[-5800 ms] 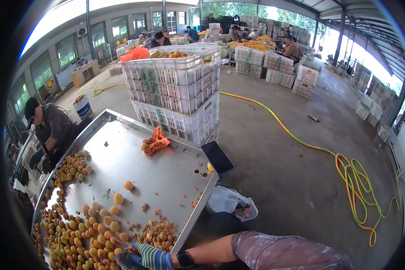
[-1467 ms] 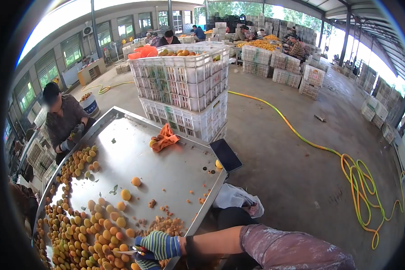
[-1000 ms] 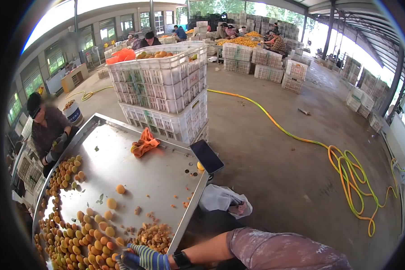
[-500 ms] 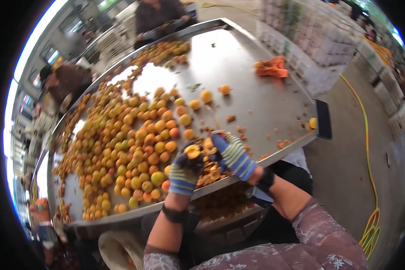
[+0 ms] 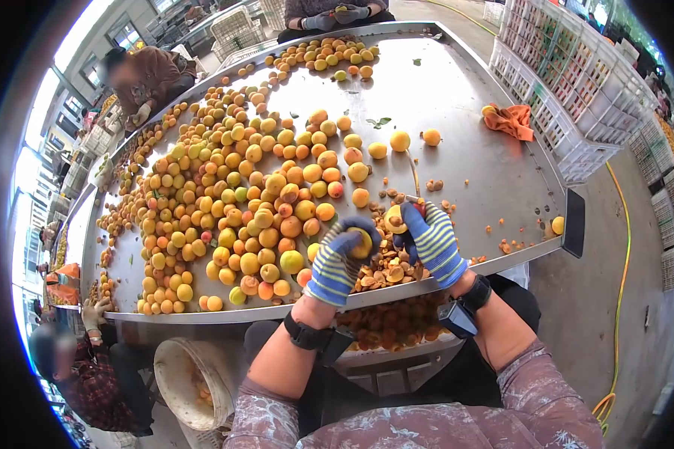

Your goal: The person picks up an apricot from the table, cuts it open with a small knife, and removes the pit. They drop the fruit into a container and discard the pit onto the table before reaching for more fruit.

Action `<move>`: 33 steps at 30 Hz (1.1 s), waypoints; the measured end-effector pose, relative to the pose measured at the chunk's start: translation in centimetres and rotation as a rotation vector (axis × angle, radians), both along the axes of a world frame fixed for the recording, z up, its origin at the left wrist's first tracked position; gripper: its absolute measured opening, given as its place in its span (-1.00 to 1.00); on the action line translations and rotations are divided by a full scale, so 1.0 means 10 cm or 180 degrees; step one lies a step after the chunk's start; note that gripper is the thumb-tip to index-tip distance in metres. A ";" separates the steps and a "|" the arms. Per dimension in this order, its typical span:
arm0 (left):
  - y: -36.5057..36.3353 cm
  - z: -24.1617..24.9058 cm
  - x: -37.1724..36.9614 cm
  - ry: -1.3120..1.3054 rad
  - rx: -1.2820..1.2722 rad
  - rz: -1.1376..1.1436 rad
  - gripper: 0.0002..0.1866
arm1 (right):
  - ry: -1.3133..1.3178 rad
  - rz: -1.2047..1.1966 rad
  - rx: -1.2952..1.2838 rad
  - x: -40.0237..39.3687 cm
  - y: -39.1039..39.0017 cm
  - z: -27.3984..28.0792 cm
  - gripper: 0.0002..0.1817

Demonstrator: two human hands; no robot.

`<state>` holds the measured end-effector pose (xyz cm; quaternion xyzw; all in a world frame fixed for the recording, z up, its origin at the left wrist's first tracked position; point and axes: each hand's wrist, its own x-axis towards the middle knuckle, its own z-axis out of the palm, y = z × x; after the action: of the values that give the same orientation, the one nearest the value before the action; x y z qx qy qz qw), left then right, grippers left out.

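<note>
Both of my hands wear striped gloves and hover over the near edge of the steel table (image 5: pixel 464 142). My left hand (image 5: pixel 335 262) grips an apricot half (image 5: pixel 362 243), cut face up. My right hand (image 5: pixel 431 241) pinches another apricot half (image 5: pixel 395 219) between thumb and fingers; something red shows at the fingertips, too small to identify. The two hands are a few centimetres apart. Beneath them lies a heap of brown pits (image 5: pixel 386 271). A broad pile of whole apricots (image 5: pixel 240 202) covers the table to the left of my hands.
An orange cloth (image 5: pixel 511 120) and a black phone (image 5: pixel 574 232) lie at the table's right side, beside stacked white crates (image 5: pixel 577 90). A tray of cut fruit (image 5: pixel 397 333) sits under the edge, a bucket (image 5: pixel 191 374) lower left. Other people (image 5: pixel 146 75) work around the table.
The view swung from the yard down onto the table. My left hand came into view, and the hands have drawn slightly apart, each with a piece of apricot.
</note>
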<state>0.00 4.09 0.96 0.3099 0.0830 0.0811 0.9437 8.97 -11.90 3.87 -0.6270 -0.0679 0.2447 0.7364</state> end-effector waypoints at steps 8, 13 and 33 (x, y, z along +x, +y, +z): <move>-0.46 0.25 -0.26 -0.0737 0.3825 -0.2770 -0.74 | -0.0024 -0.0058 0.0013 0.03 -0.07 -0.02 -0.64; -0.53 0.23 -0.28 -0.0597 0.4206 -0.3192 -0.63 | 0.0065 -0.0074 -0.0025 0.02 -0.08 -0.02 -0.63; -0.13 -0.19 0.04 0.0570 0.1348 -0.0520 -0.67 | -0.1764 0.0557 -0.0791 -0.01 -0.05 -0.28 -0.64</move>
<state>0.36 2.78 -0.91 0.5125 0.1221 -0.0076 0.8499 8.88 -12.37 1.11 -0.7468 -0.2893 0.1333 0.5838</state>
